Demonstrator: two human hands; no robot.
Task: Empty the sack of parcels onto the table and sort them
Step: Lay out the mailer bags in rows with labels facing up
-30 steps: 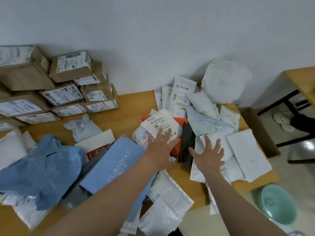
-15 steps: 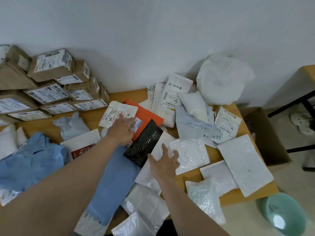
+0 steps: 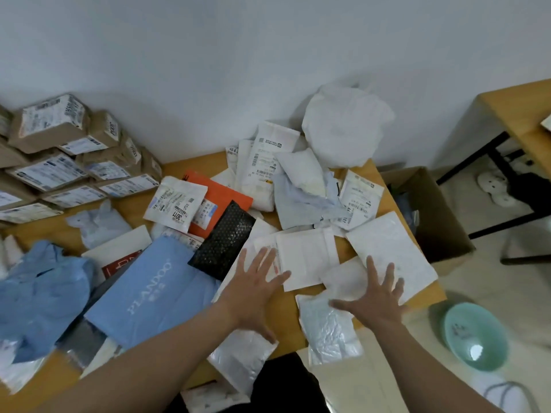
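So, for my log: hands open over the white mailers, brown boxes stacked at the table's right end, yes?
No: the head view shows the brown boxes stacked at the table's left end. The left hand and right hand are open over the white mailers.

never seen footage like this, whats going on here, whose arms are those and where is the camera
No machine here: a person wears a wide-angle camera on the head, so you look forward and down along their bare arms. The left hand and right hand are spread open over flat white mailers; neither holds anything. The wooden table is strewn with parcels: a blue mailer, a black bubble mailer, an orange envelope, and brown boxes stacked far left by the wall. A bulging white bag sits at the back. They seem to be sorting.
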